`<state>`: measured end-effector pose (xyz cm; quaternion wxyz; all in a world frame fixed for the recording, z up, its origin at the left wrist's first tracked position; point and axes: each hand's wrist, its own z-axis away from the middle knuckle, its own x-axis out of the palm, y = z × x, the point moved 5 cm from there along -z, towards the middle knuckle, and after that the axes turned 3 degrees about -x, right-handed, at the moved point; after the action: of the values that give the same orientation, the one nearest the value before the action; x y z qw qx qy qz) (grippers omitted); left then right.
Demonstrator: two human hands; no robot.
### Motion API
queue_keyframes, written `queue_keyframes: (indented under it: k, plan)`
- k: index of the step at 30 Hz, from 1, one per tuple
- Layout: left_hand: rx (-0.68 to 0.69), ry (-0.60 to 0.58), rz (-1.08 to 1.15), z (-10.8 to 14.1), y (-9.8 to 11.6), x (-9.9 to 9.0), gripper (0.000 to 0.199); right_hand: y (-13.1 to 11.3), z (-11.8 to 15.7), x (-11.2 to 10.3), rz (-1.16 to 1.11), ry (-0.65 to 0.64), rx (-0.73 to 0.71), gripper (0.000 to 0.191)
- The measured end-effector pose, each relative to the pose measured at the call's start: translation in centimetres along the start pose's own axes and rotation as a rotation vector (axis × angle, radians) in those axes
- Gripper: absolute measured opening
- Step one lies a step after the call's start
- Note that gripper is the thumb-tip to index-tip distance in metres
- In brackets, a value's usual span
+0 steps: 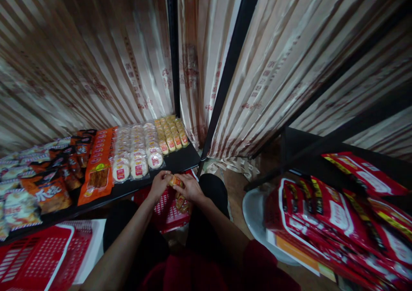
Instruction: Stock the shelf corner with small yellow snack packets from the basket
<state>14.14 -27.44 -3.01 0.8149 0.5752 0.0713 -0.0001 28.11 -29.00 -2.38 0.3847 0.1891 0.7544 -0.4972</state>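
Observation:
Between my two hands, above my lap, is a small yellow wrapped snack pack (175, 180) with an orange-red label. My left hand (160, 184) pinches its left end, and my right hand (190, 188) has its fingers closed around the right side. Below them a red plastic basket (165, 216) stands between my knees, with a few similar packs inside, partly hidden by my right hand. Just beyond my hands, rows of matching yellow packs (174, 138) lie at the right end of a black shelf (185, 160). Round white wrapped cakes (138, 166) lie in rows beside them.
Further left lie a flat orange packet (98, 166), orange-black bags (48, 192) and white bags (21, 207). A red basket (35, 256) sits lower left. At right, a basket of red packets (337, 213) is beside a pale stool (254, 213). Dark poles (225, 72) stand before pleated curtains (135, 46).

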Motion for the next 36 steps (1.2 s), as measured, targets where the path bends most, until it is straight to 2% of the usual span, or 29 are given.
queue_keyframes:
  k: [5, 9, 14, 19, 24, 28, 32, 36]
  plan:
    - [0.023, 0.043, 0.091, -0.1, 0.7, 0.7, 0.035, -0.2, -0.8, -0.7, 0.008, 0.086, 0.113, 0.036]
    - [0.096, 0.084, 0.133, -0.3, 1.2, 1.0, 0.036, 0.1, -1.4, -0.9, -0.011, 0.184, 0.193, 0.032]
    - [0.212, 0.227, 0.026, -0.2, 1.5, 0.8, 0.03, 0.7, -2.6, -0.9, -0.054, 0.306, 0.246, 0.027]
    - [0.36, 0.185, -0.208, 0.6, 2.2, 1.3, 0.025, 0.7, -4.7, -1.0, -0.078, 0.379, 0.292, 0.029]
    - [0.44, 0.252, -0.37, 0.0, 2.9, 1.0, 0.034, 0.4, -6.8, -1.1, -0.05, 0.439, 0.294, 0.028]
    - [0.436, 0.252, -0.408, -1.1, 3.3, 1.0, 0.037, 0.8, -8.0, -0.6, -0.026, 0.46, 0.331, 0.028]
    - [0.362, 0.219, -0.359, -2.1, 3.4, 0.9, 0.038, 1.6, -8.9, 0.5, -0.04, 0.452, 0.353, 0.029]
    - [0.338, 0.236, -0.322, -2.7, 3.4, 0.7, 0.036, 1.8, -9.5, 1.4, -0.081, 0.439, 0.372, 0.029]
